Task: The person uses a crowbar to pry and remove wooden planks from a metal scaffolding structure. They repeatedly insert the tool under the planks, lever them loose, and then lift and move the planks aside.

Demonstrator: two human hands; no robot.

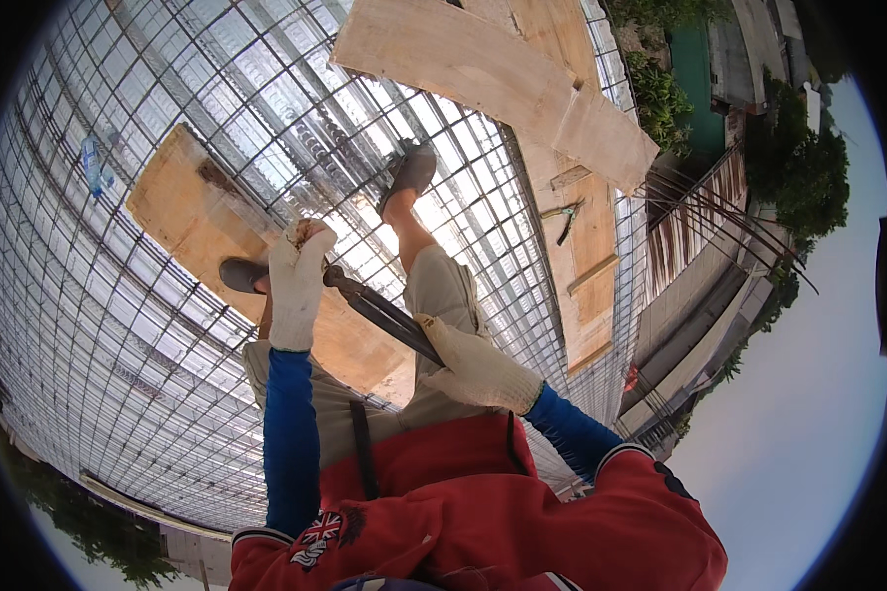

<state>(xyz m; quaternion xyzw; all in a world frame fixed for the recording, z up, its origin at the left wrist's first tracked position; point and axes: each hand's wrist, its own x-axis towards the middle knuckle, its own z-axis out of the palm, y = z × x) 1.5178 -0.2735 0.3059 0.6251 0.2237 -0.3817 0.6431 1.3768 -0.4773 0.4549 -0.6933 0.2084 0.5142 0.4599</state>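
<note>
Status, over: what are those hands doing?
White-gloved right hand: gripping dark metal two-handled tool. White-gloved left hand: beside tool's head, grasp unclear. Tan plywood sheet below.

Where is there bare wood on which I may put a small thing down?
The upper plank looks free, with steel mesh below its left end. The left board also has room between its left end and the left shoe. It is crowded between the left hand and right hand, where the dark tool lies across.

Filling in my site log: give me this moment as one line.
right hand: holding long-handled tool | left hand: beside tool's head, grip unclear | pliers: on wooden board
</note>
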